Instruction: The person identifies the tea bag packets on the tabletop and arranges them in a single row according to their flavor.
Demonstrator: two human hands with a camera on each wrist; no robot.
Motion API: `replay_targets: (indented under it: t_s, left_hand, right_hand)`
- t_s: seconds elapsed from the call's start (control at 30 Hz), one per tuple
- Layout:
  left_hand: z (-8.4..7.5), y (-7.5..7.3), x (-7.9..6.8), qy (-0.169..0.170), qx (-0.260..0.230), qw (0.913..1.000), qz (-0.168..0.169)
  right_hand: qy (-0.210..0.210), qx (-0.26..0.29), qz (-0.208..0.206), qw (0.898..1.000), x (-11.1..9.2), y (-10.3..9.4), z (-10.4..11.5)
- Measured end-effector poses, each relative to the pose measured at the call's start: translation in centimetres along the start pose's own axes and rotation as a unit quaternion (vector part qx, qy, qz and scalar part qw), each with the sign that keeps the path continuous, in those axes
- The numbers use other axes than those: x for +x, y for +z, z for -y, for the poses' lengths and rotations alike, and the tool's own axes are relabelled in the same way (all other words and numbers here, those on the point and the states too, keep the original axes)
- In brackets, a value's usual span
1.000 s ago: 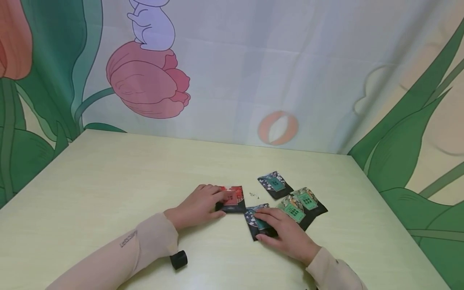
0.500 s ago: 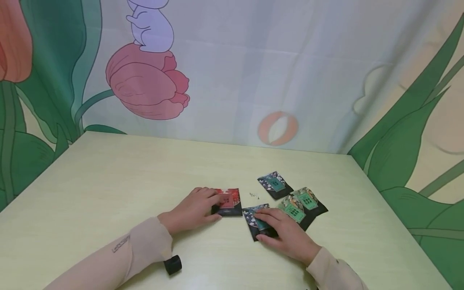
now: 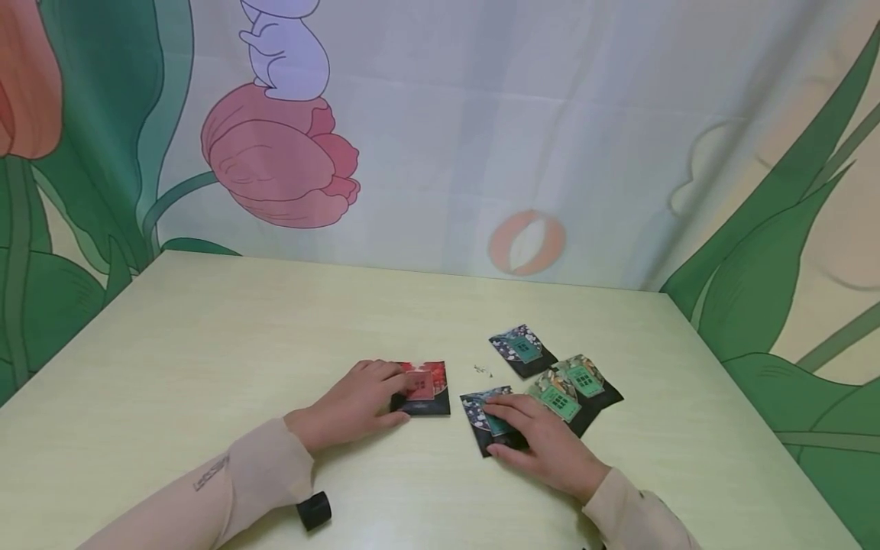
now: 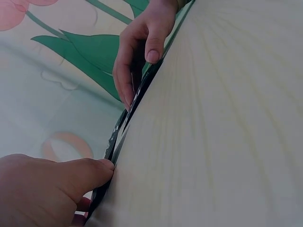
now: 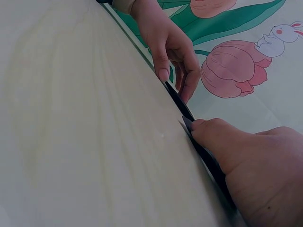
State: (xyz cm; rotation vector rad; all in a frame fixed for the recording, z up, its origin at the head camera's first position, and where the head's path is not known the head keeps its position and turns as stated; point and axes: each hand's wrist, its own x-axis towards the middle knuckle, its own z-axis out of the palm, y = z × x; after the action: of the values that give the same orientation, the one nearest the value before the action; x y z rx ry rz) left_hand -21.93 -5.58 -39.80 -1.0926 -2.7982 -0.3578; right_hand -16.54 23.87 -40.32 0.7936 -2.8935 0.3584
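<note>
On the table lie small flat packets with dark lower parts and patterned tops. My left hand holds a red packet, its thumb at the near edge and its fingers over the left part. To the right, my right hand spans a blue floral packet, the index finger across its label and the thumb at the near edge. Its right part is hidden under the hand. In the left wrist view the left thumb meets a packet's edge. The right thumb does likewise in the right wrist view.
Behind the right hand, two packets with green labels overlap each other. Another blue floral packet lies farther back, touching or close to them. Small marks show on the tabletop. A patterned curtain hangs behind the table.
My left hand has slid the red packet left and slightly toward me, opening a gap between it and the blue packet. The right hand has stayed in place.
</note>
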Motion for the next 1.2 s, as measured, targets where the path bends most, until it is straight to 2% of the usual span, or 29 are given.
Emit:
replay_targets:
  t_s: [0.43, 0.7, 0.9, 1.2]
  left_hand:
    - [0.6, 0.0, -1.5, 0.006, -0.005, 0.9999, -0.011]
    - [0.2, -0.9, -1.8, 0.032, 0.026, 0.9991, 0.010]
    - [0.1, -1.1, -2.1, 0.040, 0.021, 0.9989, 0.007]
    - [0.1, -1.4, -2.0, 0.030, 0.032, 0.9987, 0.026]
  right_hand:
    - [-0.009, 0.001, 0.000, 1.000, -0.1, 0.2, 0.0]
    - [-0.007, -0.007, 0.006, 1.000, -0.1, 0.2, -0.2]
    - [0.003, -0.011, 0.008, 1.000, 0.5, 0.4, 0.3]
    - [0.018, -0.029, 0.019, 0.999, 2.2, 0.4, 1.7]
